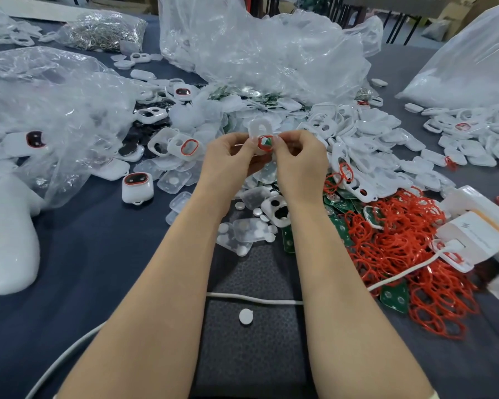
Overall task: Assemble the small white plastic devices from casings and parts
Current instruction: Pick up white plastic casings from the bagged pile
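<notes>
Because the red ring has to seat in a narrow groove, we hold the work up off the table and close in front of us, where both sets of fingertips can reach it. Our left hand [229,158] pinches the white casing [259,128] by its left edge, fingers curled behind and thumb in front, which steadies the piece. The red sealing ring [263,144] lies on the casing's lower opening, with a corner of green circuit board [268,143] showing inside it. Our right hand [300,161] pinches the right edge with its thumb tip against the ring. We judge that it is pressing the ring into place, but we cannot tell whether the ring is fully seated.

Around us, from the left, crumpled clear plastic bags [46,93] cover some loose casings. A finished device [137,187] stands on the dark table cover [98,254] just beside them, apart from the raw parts. Beneath our hands lie translucent button pads [244,234], and a white disc [246,316] lies alone near us beside a white cable [254,298]. To the right, a heap of empty casings [372,133] runs down into green boards [395,295] and a tangle of red rings [401,249], all near the right hand. A white charger block [473,237] sits at that tangle's far edge. Nothing blocks our hands. The cable crossing under our forearms could snag, though, and the rings cling together, so lifting one may drag others along.
</notes>
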A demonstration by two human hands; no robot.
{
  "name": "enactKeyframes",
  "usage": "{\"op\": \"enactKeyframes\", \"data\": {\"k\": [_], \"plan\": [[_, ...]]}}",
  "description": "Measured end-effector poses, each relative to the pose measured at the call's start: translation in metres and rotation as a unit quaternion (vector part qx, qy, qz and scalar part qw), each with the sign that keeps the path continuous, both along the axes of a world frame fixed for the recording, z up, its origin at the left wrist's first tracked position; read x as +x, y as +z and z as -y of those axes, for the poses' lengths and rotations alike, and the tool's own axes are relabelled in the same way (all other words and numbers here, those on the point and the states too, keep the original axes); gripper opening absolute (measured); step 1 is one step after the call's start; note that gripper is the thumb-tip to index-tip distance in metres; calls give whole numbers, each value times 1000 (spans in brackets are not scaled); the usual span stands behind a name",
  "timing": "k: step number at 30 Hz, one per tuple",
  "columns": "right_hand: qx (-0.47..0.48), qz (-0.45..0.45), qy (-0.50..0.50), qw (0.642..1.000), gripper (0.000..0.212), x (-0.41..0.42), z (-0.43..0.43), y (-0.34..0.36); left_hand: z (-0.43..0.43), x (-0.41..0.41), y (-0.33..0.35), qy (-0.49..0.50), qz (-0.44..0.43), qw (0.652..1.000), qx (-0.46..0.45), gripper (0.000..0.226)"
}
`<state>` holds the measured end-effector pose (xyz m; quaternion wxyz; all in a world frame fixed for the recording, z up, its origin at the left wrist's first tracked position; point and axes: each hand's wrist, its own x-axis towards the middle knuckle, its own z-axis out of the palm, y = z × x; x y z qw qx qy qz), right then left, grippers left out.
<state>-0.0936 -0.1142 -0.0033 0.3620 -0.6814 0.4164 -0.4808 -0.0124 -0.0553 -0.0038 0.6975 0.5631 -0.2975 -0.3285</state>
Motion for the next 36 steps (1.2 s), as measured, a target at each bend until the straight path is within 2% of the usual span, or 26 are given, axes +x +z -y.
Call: {"op": "enactKeyframes", "data": {"k": [3,17,19,22,36], "plan": [[-9,7,0,1000,4,0,0,0,1,0,-1,2,4,1000,1,21],[-5,17,1,1000,5,1,2,0,3,0,-1,15,13,1000,-7,18],[-4,17,-4,1000,5,1,2,-1,3,-1,-2,10,30,999,-10,12],[-6,13,-8,1000,7,1,2,-1,2,-2,-3,7,54,998,-9,15],[-5,20,0,1000,7,0,2,0,5,-2,-3,29,48,998,0,17]]}}
